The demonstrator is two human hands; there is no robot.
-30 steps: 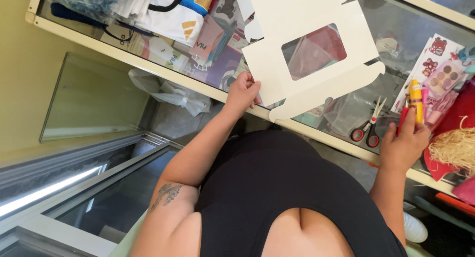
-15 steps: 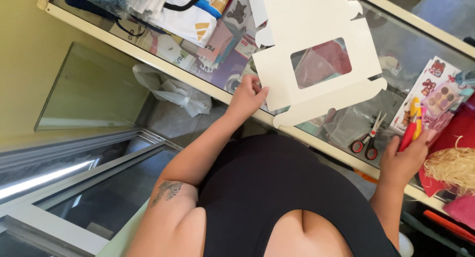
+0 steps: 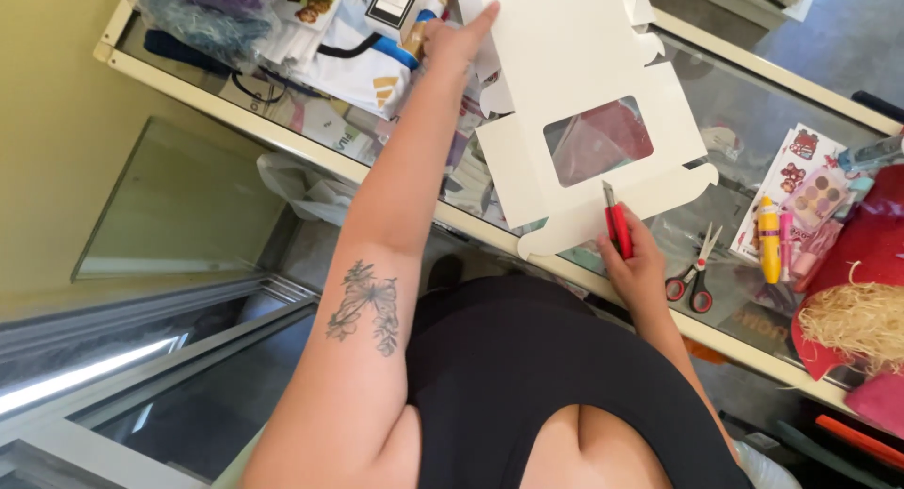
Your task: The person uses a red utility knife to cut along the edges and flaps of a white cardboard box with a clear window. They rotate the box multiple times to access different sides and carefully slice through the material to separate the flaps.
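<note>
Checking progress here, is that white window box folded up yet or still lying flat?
Flat: the white window box blank lies spread on the glass counter, flaps out, none folded up.

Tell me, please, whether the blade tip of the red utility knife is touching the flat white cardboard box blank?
Touching: the head view shows the right hand holding the red utility knife, its blade tip resting on the white cardboard box blank just below the window cutout.

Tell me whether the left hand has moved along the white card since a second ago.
Yes. The left hand has gone from the near edge of the white die-cut card, beside its window, up to the card's far end, fingers stretched flat.
</note>
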